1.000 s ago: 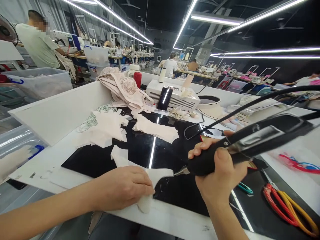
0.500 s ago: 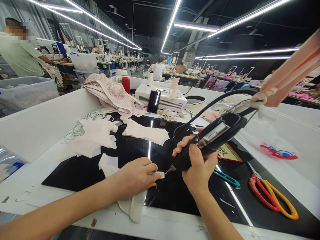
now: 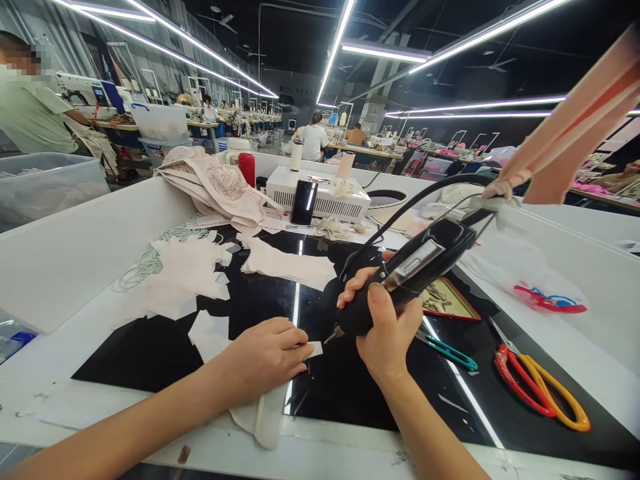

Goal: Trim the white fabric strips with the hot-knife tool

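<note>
With the tool's tip as the clock's centre, the left hand point(image 3: 270, 353) lies palm down near 9 o'clock on the black sheet point(image 3: 350, 393). Its thumb and fingers pinch together on a pale cloth point(image 3: 315, 349), the end of which pokes out toward 3 o'clock, near the tip. Pale material also shows below that hand, toward 7 o'clock, over the table's point(image 3: 330, 437) near edge; whether it is the same piece cannot be told.

The right hand point(image 3: 385, 320), at 3 o'clock, clamps the black tool point(image 3: 423, 257), fingers wrapped around its front and thumb along its side. The tool slants, its rear raised toward 2 o'clock, where a pink strap point(image 3: 507, 183) is knotted; a black lead point(image 3: 400, 213) curves near it.

About them, a small scrap point(image 3: 209, 333) lies at 9 o'clock, just beside the left forearm. A pile of pieces point(image 3: 185, 267) sits near 10 o'clock and another stack point(image 3: 290, 261) at 11. The phone point(image 3: 303, 202) leans on the white box point(image 3: 280, 183) toward 12. The tray point(image 3: 463, 308) lies between 2 and 3, the teal snips point(image 3: 453, 353) just past 3, and the scissors point(image 3: 526, 362) farther out, between 3 and 4.
</note>
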Demonstrator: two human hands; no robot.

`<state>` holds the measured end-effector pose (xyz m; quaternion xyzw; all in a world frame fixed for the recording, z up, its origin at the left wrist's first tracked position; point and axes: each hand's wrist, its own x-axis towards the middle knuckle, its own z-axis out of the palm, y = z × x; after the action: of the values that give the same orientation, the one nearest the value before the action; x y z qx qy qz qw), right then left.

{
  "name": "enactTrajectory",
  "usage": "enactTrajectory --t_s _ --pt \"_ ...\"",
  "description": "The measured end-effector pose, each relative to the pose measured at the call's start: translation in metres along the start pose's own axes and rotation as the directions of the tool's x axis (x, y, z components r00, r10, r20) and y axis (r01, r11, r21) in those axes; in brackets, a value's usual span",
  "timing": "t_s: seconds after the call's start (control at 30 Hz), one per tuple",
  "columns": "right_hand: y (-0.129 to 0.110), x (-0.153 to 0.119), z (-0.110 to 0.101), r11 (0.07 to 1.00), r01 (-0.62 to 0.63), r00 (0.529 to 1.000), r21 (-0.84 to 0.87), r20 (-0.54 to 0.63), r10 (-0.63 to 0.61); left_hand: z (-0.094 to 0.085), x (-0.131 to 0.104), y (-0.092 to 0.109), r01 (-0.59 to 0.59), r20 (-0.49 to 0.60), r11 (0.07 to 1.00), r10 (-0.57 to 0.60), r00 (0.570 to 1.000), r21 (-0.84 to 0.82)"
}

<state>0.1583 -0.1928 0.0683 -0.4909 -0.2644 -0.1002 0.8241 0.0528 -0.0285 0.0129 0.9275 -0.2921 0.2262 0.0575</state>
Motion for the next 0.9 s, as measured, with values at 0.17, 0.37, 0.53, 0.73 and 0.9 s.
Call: enactTrajectory --t_s 0.17,0.37,0.53,0.73,0.9 --pt "0.0028 0.001 0.0031 1.0 -0.016 1.0 0.019 -0.003 0.016 0.0006 -0.0004 0.0003 0.005 0.013 1.0 -0.005 1.0 -0.019" --pt "0.0033 -0.0015 0.0028 0.999 -0.011 1.0 0.033 0.015 0.01 0.0009 0.0001 0.0009 0.009 -0.009 0.999 -0.009 1.0 -0.043" --pt "0.0016 -0.0022 0.0032 0.999 0.0 1.0 0.043 0.015 -0.001 0.002 -0.0006 0.0007 0.01 -0.024 0.998 -0.011 1.0 -0.056" --pt "0.0019 -0.0053 0.0024 0.999 -0.015 1.0 0.046 0.016 0.014 0.0022 -0.0013 0.0011 0.006 -0.039 0.999 -0.008 0.999 -0.05" --pt "0.0022 -0.0068 0.0033 0.999 -0.026 1.0 0.035 0.011 0.026 0.0015 -0.0008 0.0009 0.006 -0.046 0.999 -0.009 0.999 -0.052"
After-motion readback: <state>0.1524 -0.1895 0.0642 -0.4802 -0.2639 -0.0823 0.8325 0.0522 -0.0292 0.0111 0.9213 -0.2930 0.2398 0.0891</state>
